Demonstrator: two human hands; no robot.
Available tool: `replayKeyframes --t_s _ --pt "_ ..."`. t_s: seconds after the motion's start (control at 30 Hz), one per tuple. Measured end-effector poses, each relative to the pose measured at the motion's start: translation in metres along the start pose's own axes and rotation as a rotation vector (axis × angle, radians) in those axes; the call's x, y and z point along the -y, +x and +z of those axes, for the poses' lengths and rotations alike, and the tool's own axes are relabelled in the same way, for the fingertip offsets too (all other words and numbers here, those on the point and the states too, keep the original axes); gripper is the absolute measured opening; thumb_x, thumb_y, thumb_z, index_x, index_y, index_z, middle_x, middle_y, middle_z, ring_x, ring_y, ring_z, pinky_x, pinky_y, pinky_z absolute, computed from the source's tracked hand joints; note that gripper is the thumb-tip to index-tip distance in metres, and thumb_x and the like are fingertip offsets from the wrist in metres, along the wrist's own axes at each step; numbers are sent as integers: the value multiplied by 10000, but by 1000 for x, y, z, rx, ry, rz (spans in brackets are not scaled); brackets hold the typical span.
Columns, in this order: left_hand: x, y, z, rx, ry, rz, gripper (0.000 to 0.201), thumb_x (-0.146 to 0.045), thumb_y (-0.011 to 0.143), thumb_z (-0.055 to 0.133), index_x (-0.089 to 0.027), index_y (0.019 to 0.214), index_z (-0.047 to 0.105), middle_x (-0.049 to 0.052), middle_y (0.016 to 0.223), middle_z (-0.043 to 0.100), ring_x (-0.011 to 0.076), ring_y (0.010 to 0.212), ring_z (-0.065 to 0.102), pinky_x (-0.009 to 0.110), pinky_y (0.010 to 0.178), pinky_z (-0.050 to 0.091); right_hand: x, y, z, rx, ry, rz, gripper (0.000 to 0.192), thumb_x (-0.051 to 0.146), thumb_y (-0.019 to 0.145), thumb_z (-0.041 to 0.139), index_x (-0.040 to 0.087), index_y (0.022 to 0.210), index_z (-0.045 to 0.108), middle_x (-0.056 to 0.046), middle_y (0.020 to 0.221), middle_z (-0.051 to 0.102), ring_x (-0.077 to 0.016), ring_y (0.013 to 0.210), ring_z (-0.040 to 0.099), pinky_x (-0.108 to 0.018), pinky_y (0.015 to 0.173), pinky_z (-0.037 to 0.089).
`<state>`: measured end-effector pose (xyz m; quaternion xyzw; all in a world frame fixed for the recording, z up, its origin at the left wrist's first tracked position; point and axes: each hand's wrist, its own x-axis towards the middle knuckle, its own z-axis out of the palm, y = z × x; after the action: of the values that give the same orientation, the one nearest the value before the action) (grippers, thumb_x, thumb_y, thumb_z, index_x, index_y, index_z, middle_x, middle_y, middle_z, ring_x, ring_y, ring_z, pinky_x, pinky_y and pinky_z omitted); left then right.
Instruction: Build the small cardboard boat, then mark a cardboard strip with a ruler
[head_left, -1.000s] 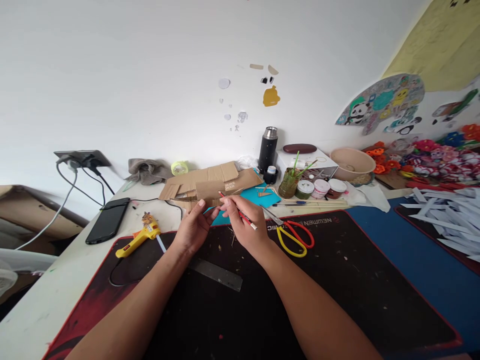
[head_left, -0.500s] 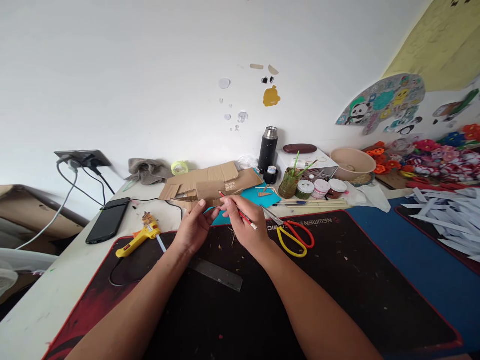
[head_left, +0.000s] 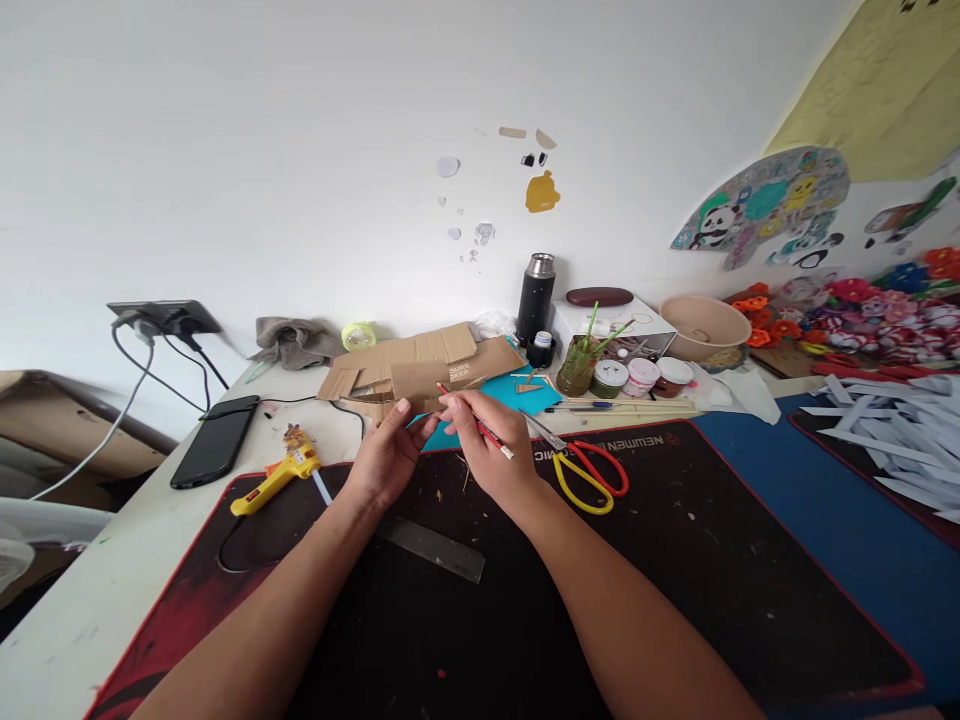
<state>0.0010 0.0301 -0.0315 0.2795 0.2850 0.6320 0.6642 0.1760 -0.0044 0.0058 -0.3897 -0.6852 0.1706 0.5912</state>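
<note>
**Red pencil gripped over black mat**

While the left hand (head_left: 386, 455) is cupped with fingers curled, touching the right fingertips, a red pencil (head_left: 480, 428) is held in the right hand (head_left: 491, 450), pinched closed around it. What the left hand holds cannot be told. Scissors (head_left: 589, 470) lie just right of the right hand, a glue gun (head_left: 277, 478) left of the left hand, cardboard (head_left: 420, 365) just beyond both, a metal ruler (head_left: 431, 545) below the left wrist on the mat (head_left: 712, 560).

Pencil (head_left: 480, 428): slim, red, black-banded, tilted, tip up-left, pale end down-right. Held above the black mat, before brown cardboard (head_left: 420, 370) lying flat.
</note>
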Motion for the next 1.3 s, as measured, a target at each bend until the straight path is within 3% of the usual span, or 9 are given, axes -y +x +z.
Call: replayKeyframes --t_s 1.3 --pt "-1 0 3 -2 -28 -7 513 -315 717 1104 -209 1135 826 32 1107 890 201 939 852 267 883 695 0 1 0 -25 33 -40 296 348 1205 562 221 1072 794 -70 909 869 -193 738 834 -280 688 621"
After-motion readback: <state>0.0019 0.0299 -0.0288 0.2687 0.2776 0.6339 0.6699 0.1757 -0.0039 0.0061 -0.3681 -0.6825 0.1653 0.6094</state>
